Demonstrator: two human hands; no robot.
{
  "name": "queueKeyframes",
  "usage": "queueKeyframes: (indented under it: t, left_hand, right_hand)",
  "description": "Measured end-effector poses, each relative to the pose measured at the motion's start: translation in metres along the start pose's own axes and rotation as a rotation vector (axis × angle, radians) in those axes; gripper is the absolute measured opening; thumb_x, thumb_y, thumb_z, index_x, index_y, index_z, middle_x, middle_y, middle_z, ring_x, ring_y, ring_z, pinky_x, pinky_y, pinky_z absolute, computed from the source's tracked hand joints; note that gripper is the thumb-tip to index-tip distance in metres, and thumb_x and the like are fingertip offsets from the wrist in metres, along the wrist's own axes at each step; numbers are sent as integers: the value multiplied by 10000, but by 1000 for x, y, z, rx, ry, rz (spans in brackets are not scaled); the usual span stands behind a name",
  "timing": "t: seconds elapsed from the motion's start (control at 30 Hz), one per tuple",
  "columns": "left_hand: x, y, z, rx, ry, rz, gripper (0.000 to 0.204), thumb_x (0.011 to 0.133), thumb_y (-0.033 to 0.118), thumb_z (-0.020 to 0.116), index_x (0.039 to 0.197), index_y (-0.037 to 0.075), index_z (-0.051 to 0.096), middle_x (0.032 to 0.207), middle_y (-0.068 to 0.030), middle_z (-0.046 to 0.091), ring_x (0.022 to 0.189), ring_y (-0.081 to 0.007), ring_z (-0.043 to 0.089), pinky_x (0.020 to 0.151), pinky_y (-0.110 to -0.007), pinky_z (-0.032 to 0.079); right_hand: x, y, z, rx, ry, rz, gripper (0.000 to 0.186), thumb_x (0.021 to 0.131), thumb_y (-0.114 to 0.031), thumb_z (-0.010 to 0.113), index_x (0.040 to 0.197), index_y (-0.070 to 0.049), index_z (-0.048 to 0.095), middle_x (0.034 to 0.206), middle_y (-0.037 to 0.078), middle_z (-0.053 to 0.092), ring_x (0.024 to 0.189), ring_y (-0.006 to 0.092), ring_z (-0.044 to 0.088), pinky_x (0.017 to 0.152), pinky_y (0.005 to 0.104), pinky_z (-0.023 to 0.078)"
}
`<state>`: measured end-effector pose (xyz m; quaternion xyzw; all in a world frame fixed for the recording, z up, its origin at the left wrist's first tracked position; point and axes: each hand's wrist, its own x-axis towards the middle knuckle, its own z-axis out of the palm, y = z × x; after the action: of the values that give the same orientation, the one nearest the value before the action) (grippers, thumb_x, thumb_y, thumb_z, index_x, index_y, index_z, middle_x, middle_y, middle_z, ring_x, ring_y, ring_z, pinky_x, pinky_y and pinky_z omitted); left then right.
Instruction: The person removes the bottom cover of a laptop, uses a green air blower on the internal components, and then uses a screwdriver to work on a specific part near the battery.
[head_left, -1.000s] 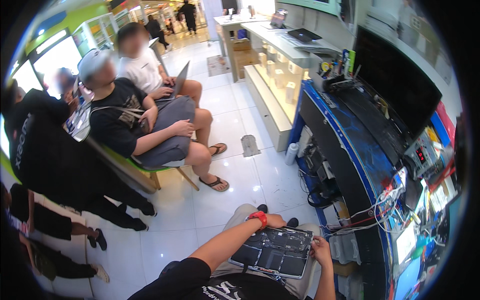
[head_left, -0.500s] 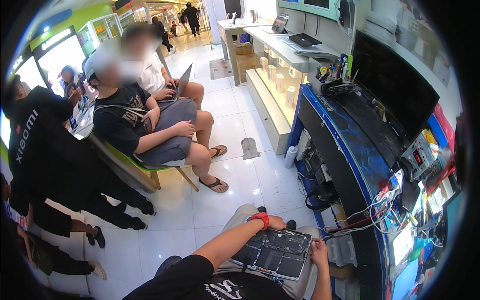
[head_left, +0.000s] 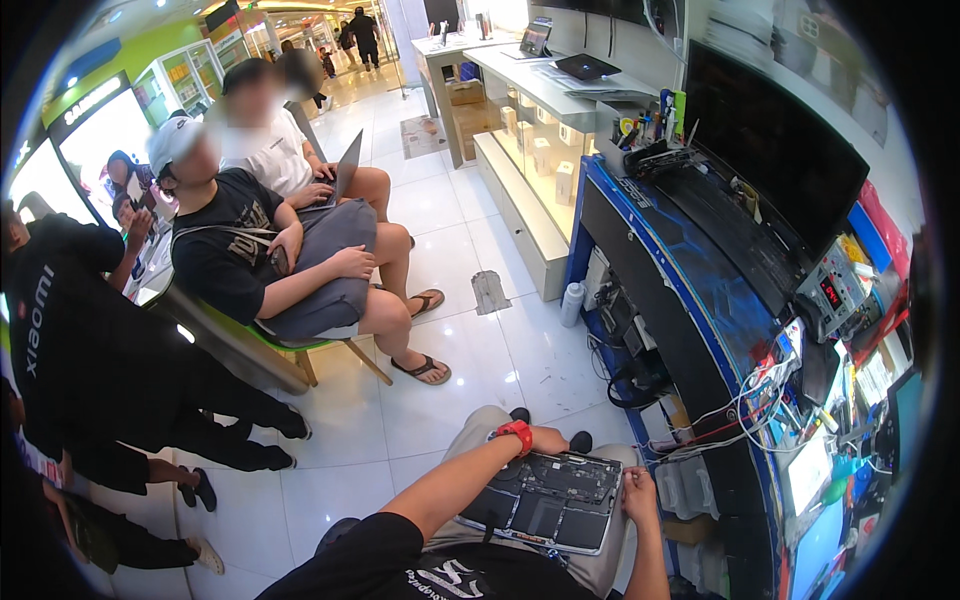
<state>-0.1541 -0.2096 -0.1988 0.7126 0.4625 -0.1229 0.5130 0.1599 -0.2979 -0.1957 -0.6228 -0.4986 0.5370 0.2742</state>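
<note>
An opened-up laptop base (head_left: 545, 500) lies across my lap, its circuit board and black battery cells bare. My left hand (head_left: 548, 440), below a red wristwatch (head_left: 516, 433), rests at the far edge of the base; its fingers are mostly hidden. At the right edge, my right hand (head_left: 638, 492) has its fingers drawn together against the rim of the base.
To the right runs a blue-edged workbench (head_left: 690, 290) with a monitor (head_left: 780, 150), loose cables (head_left: 750, 420) and a power supply (head_left: 828, 290). Two people (head_left: 300, 240) sit ahead on the left, one with a laptop (head_left: 345, 165). Another person (head_left: 110, 340) stands farther left.
The view has turned slightly, so the room sits a little farther left. My hands and the laptop base hold nearly the same place.
</note>
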Motion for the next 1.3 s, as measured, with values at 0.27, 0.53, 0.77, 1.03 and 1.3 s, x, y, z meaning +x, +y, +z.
queueKeyframes:
  t: [0.27,0.53,0.77,1.03,1.3]
  left_hand:
    - [5,3,-4,-97,-6,-56,581,980,416,446,1280,-12,700,1352,-256,669,1239,-387,643,1068,-459,456]
    - [25,-32,17,89,36,109,492,1013,366,443,1177,10,740,1262,-312,682,1215,-447,643,1042,-518,482]
    - [-1,7,-6,64,-14,78,513,1000,343,461,1215,-50,709,1257,-311,686,1166,-442,660,1014,-506,490]
    - [2,7,-8,-130,-69,-43,483,945,297,547,1261,-27,716,1337,-200,691,1181,-303,669,1004,-458,490]
    - [-2,31,-9,-185,-119,-29,636,1036,497,457,1317,-32,673,1357,-242,666,1255,-369,618,1093,-477,430]
  right_hand:
    - [7,12,-3,20,15,-23,138,1099,-195,546,1113,-70,604,607,-14,511,451,85,463,381,275,368]
    - [13,28,8,75,5,-71,158,1106,-219,533,1085,-83,610,611,-35,480,457,67,446,382,258,350]
    - [9,24,-3,85,26,-71,155,1106,-194,518,1058,-76,606,613,-33,492,452,59,443,386,258,355]
    - [12,21,-2,20,11,-58,125,1099,-191,542,1075,-86,605,598,-31,488,446,69,448,380,261,363]
    - [11,37,-5,115,13,-29,127,1095,-193,551,1099,-76,600,603,-24,500,449,74,456,381,271,379]
